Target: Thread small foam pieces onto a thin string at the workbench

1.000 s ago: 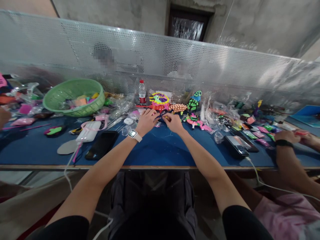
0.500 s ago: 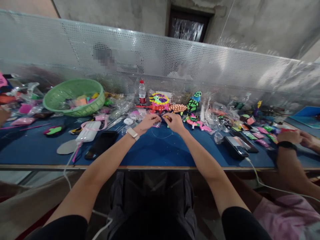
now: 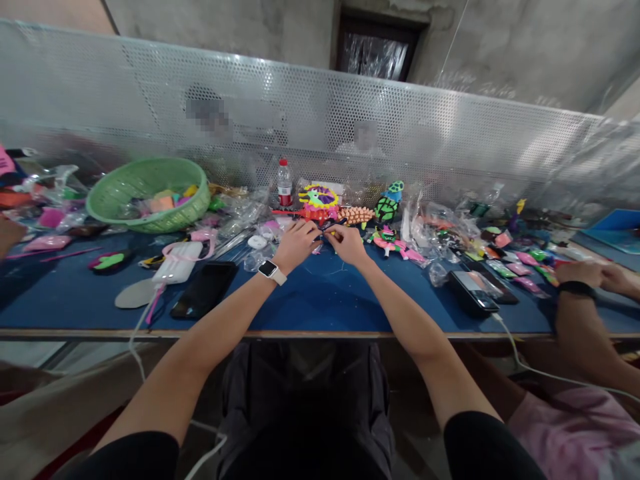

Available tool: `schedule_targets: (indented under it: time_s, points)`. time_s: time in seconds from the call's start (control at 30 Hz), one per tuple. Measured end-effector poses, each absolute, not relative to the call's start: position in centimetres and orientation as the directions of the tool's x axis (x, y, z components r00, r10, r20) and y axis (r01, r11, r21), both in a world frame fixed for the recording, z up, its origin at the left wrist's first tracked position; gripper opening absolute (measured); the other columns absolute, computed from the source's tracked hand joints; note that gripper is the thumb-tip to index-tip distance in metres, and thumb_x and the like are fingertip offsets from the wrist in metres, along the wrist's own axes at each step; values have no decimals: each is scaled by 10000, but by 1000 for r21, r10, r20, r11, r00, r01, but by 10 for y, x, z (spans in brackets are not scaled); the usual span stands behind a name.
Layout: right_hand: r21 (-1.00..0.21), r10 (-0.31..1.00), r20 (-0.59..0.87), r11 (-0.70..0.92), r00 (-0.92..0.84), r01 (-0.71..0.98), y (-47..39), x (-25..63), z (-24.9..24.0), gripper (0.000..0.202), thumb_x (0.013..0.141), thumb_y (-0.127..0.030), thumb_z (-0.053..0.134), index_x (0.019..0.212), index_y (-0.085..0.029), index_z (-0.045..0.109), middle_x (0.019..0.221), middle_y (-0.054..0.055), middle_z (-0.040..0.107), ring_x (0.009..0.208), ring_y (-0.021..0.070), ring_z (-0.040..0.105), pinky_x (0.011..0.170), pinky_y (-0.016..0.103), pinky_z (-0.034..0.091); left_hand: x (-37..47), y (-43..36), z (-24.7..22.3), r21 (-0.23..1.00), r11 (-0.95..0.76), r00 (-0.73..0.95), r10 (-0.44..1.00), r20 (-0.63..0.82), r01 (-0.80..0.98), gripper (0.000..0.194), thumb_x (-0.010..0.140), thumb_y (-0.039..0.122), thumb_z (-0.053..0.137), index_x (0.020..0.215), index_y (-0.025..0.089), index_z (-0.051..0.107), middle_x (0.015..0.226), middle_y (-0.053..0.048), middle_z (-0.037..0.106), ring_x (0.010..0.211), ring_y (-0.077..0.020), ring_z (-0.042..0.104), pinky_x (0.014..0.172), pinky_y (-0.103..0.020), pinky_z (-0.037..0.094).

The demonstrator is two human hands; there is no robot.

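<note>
Over the blue table, my left hand, with a watch on its wrist, reaches in palm down, its fingers bent together over a small dark piece. My right hand pinches beside it, fingertips almost touching those of the left. What exactly lies between the fingers is too small to make out. Just behind the hands stand a colourful clay figure with a yellow-edged purple disc, an orange spiky piece and a green-and-black turtle-like figure. A pink and green figure lies right of my right hand.
A green basket with packets, a white power bank and a black phone are on the left. A bottle stands behind. At right are a black device, clay packets and another person's hands.
My left hand has rolled palm down, its back and the watch face now turned up, and its fingers have moved over the small piece. My right hand has barely moved.
</note>
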State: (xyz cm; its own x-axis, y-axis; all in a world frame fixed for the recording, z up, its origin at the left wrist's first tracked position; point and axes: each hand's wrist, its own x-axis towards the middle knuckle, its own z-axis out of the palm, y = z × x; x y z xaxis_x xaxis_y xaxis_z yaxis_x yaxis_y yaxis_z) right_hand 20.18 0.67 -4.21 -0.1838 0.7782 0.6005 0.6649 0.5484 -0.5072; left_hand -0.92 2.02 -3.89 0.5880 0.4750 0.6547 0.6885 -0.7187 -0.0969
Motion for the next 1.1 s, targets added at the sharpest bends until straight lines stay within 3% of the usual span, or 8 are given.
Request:
schedule_targets:
  time_s: [0.2, 0.4, 0.5, 0.57, 0.67, 0.77, 0.9, 1.1]
  points:
    - [-481, 754, 630, 566, -186, 669, 11, 208, -44, 187, 1036, -307, 659, 986, -206, 808, 607, -45, 539, 600, 151, 501, 691, 289, 411, -9, 22, -38, 6, -744, 531, 482, 696, 668, 196, 1083, 375, 700, 1100, 206, 797, 1108, -119, 762, 1138, -306, 676, 1028, -472, 509]
    - [-326, 676, 690, 609, -259, 723, 10, 211, -49, 227, 1081, -336, 627, 1060, -223, 822, 797, 46, 725, 754, 200, 641, 773, 312, 477, -5, 37, -41, 513, -750, 400, 658, 637, 417, 336, 1060, 442, 677, 819, 209, 693, 897, -60, 719, 916, -233, 668, 883, -386, 552]
    - [-260, 625, 719, 648, -304, 716, 9, 211, -50, 258, 1106, -360, 604, 1095, -226, 824, 888, 85, 770, 833, 224, 676, 835, 339, 505, -2, 44, -46, 808, -553, 380, 805, 456, 203, 406, 1041, 506, 661, 768, 206, 658, 801, -49, 696, 773, -193, 626, 744, -346, 541]
    - [-244, 610, 728, 656, -312, 714, 8, 211, -49, 261, 1107, -367, 605, 1102, -227, 825, 898, 91, 773, 847, 230, 681, 848, 346, 510, 0, 45, -49, 900, -421, 397, 850, 347, 115, 422, 1044, 521, 648, 770, 200, 665, 809, -62, 708, 753, -187, 631, 717, -341, 540]
    - [-307, 652, 714, 618, -254, 724, 9, 208, -49, 245, 1091, -362, 621, 1075, -227, 825, 771, 47, 706, 753, 208, 640, 781, 326, 490, -1, 39, -49, 827, -519, 310, 840, 446, 218, 354, 1032, 515, 690, 885, 196, 731, 935, -83, 749, 839, -208, 668, 792, -362, 571]
    - [-433, 710, 684, 579, -167, 691, 10, 205, -49, 222, 1063, -333, 632, 1025, -214, 816, 635, -19, 571, 624, 171, 544, 695, 305, 444, -6, 29, -43, 509, -715, 249, 667, 702, 479, 271, 1017, 437, 764, 1158, 206, 779, 1232, -122, 749, 1124, -277, 685, 1022, -443, 562]
    - [-524, 727, 678, 581, -107, 623, 11, 202, -48, 217, 1036, -336, 640, 969, -206, 800, 593, -48, 494, 580, 152, 466, 656, 300, 409, -11, 18, -36, 160, -743, 413, 522, 747, 650, 174, 1076, 331, 696, 1174, 252, 816, 1262, -126, 761, 1246, -338, 650, 1111, -534, 484]
    - [-527, 732, 671, 584, -119, 618, 7, 199, -47, 246, 1042, -370, 638, 969, -206, 806, 595, -44, 510, 583, 156, 469, 665, 303, 420, -10, 15, -33, 107, -729, 434, 512, 741, 676, 227, 1110, 289, 618, 1128, 278, 844, 1206, -124, 796, 1219, -347, 643, 1100, -570, 470]
